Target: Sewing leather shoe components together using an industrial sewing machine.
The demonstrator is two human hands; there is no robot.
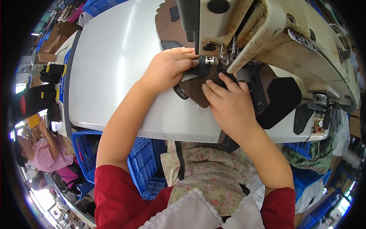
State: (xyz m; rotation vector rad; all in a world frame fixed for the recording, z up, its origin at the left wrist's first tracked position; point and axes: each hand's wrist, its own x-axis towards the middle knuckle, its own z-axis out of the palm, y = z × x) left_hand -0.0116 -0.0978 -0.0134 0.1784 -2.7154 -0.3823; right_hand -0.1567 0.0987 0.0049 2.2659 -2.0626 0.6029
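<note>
A brown and black leather-like workpiece (195, 88) lies under the presser foot (210, 60) of a worn, cream sewing machine (274, 26). My left hand (166, 69) is closed at its left side, fingertips on a dark part just left of the foot. On the brown part in front of the foot rests my right hand (233, 107), its fingers spread and lying flat. More black and brown pieces (282, 99) spread to the right, partly under the machine arm. The needle point cannot be made out.
A white table (110, 72) carries the work, with a ruler strip (171, 136) along its near edge. Another brown piece (169, 23) lies behind my left hand. Blue crates (143, 164) stand below the table. At far left sits a person in pink (49, 152).
</note>
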